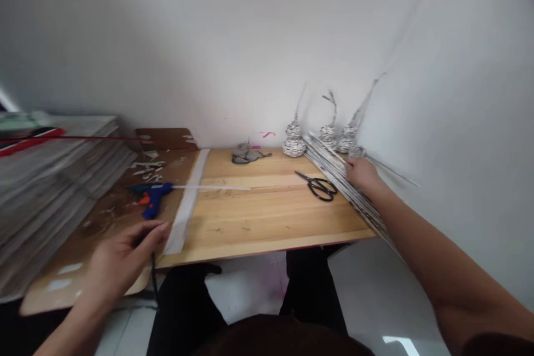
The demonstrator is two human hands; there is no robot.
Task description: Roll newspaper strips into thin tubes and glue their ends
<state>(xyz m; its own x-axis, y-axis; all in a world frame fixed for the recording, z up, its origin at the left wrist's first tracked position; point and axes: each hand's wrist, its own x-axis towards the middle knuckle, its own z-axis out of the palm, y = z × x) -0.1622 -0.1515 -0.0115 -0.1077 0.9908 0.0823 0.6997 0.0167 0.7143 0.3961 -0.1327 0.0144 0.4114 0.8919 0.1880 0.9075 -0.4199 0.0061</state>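
My right hand (365, 175) reaches to the table's right side. Its fingers close on a rolled paper stick at the top of a bundle of long paper sticks (327, 160), which slants past the front edge. My left hand (127, 250), slightly blurred, hovers over the brown board (167, 142) at the left. Its fingers are loosely bent, thumb apart from the palm, and nothing shows in them. Just beyond it lies a blue glue gun (154, 197) with a long white glue stick (221, 187) out of its back. Black-handled scissors (321, 186) lie near the bundle.
Three woven paper gourds (294, 142) stand by the wall behind the bundle. A grey cloth-like piece (246, 154) lies at the back. Paper scraps (150, 168) litter the board. A tall paper stack (54, 178) stands far left. A dark cable (154, 275) hangs below my left hand.
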